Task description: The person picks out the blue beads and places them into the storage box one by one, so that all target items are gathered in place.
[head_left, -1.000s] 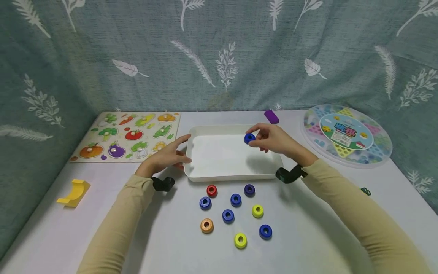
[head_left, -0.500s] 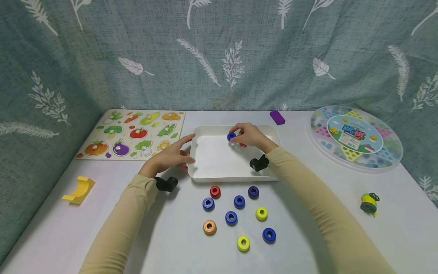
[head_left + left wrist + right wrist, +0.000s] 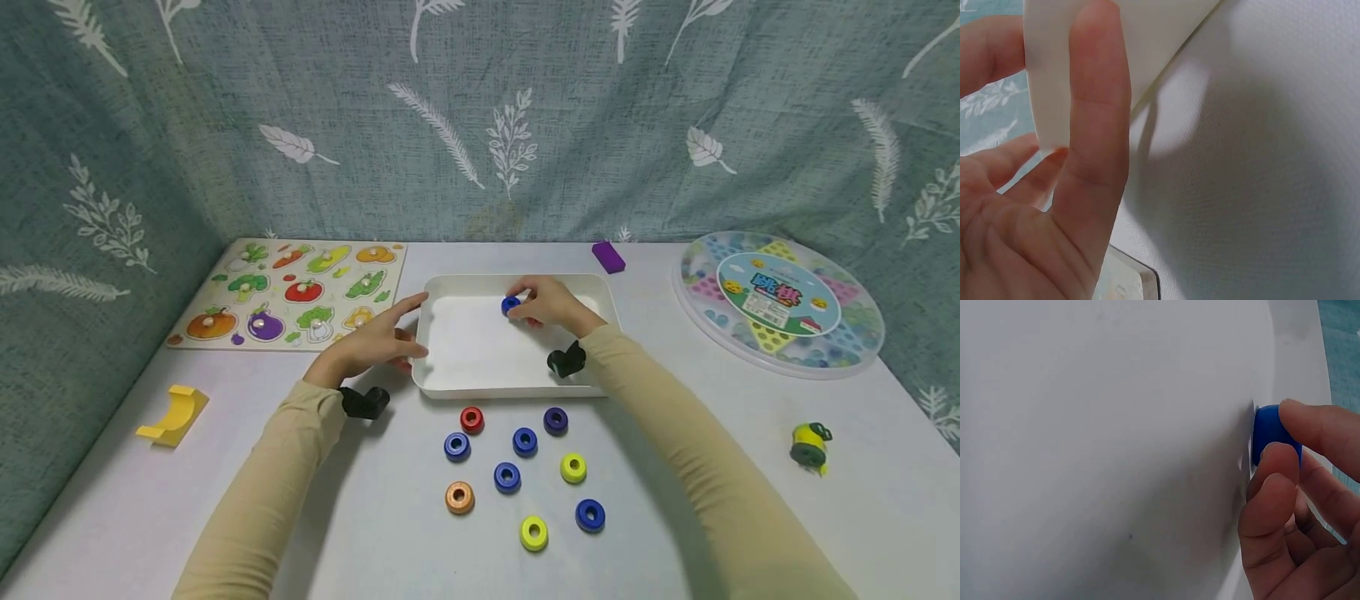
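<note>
Basically the small blue ring is pinched in the right hand fingers, low against the far inside wall of the white rectangular tray at frame centre, while the left hand, fingers loosely straight, touches the tray's left rim.

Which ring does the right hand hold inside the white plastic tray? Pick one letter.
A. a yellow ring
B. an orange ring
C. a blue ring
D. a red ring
C: the right hand pinches a small blue ring low over the floor of the white plastic tray; the right wrist view shows the fingertips on it.
</note>
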Available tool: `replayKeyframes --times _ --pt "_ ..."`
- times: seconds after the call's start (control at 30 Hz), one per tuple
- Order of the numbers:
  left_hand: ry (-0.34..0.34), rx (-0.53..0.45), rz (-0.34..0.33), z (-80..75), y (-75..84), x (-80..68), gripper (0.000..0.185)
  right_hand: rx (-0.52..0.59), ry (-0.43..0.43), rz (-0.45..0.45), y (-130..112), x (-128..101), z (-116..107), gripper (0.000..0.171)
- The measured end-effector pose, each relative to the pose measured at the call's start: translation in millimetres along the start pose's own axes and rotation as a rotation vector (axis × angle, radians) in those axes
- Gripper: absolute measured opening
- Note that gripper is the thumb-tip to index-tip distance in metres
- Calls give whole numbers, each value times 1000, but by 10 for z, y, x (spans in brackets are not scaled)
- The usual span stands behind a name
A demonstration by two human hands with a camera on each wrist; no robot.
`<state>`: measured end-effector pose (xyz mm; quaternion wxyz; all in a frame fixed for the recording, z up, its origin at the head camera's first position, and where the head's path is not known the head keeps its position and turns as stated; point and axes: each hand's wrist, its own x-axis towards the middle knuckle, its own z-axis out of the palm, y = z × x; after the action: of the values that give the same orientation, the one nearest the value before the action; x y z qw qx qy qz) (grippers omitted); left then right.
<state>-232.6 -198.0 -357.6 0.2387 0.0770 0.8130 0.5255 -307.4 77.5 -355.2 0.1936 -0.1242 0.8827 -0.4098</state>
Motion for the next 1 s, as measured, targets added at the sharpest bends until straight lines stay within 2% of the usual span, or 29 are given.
replayKeyframes --times 0.17,0.27,0.43,0.53,0.67,0.73,0.87,1.0 --pt "-7 3 -6 29 1 16 88 -17 -9 -24 -40 -132 -150 42" --pt "-8 15 -8 31 -10 23 88 -31 0 -57 -139 -292 -291 43" --pt "-12 18 -10 20 1 25 88 -75 38 -138 -284 -723 -470 41" --pt "-7 25 -7 10 17 25 88 -89 21 -219 -246 -1050 -497 39" --pt "-2 33 -4 -1 29 27 88 -90 -34 -333 -38 -1489 -410 39" --pt "-3 33 -1 -3 34 28 88 -76 -76 -358 92 -1693 -324 40" --pt "-7 31 5 -2 33 31 88 -17 -187 -336 311 -2023 -117 44" --pt "-8 18 0 9 23 38 88 63 -257 -313 484 -2204 83 44"
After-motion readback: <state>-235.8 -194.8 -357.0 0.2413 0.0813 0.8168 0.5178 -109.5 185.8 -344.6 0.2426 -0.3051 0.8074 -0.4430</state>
